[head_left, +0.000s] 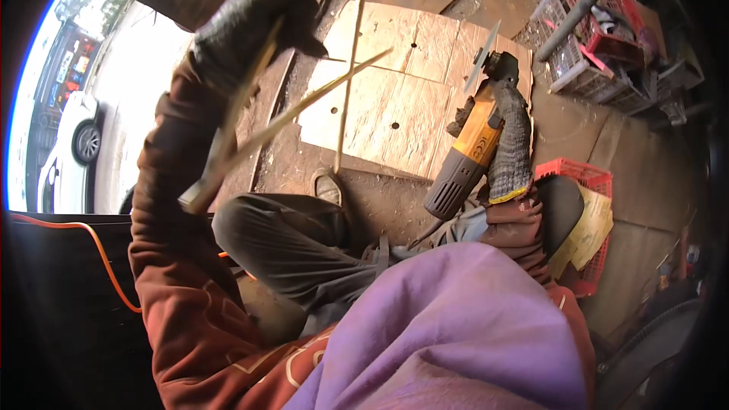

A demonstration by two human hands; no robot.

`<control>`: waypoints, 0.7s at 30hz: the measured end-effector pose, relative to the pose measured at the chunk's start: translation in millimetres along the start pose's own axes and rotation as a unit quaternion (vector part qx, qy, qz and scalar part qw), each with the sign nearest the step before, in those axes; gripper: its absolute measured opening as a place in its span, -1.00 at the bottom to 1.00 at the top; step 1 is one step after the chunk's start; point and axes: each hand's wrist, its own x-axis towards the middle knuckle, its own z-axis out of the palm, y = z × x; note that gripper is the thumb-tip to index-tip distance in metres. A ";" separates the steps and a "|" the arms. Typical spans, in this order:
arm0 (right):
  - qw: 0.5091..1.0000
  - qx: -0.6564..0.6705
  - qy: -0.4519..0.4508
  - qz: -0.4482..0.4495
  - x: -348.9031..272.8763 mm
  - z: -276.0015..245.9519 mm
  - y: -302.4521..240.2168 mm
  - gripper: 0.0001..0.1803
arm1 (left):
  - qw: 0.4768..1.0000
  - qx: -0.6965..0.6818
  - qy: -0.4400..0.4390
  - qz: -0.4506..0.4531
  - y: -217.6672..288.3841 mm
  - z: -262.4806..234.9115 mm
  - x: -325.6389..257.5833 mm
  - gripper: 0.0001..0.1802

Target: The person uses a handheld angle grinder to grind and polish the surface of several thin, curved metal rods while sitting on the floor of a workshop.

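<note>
My left hand (254, 23), in a dark glove, is raised at the upper left. Its fingers are closed around a frame of thin, yellowish metal bars (292, 114). The bars cross each other, and one long bar (348, 95) reaches down toward my shoe. In a grey knit glove with a yellow cuff, my right hand (513, 137) grips a yellow and dark grey angle grinder (477, 133). The grinder's thin disc (482, 59) points away from me, apart from the bars. Whether the disc is spinning I cannot tell.
A flattened cardboard sheet (364, 125) with round holes lies on the floor ahead. Crates (566, 38) with metal pieces stand at the far right. A red crate (596, 175) sits beside my right arm. An orange cable (99, 243) runs at left; a white car (72, 152) is outside.
</note>
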 end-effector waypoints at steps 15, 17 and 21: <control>0.994 -0.004 0.024 0.105 2.2 -25.3 38.7 -0.49 | 0.977 0.036 0.207 0.020 -19.7 -22.3 -27.5 -0.19; 0.999 -0.011 -0.011 0.052 17.8 -46.0 63.8 -0.50 | 0.970 -0.187 0.135 0.074 1.9 -5.3 -54.3 -0.07; 0.997 0.011 -0.025 0.066 19.3 -48.6 76.7 -0.48 | 0.944 -0.211 0.181 0.179 4.1 26.3 -88.5 -0.26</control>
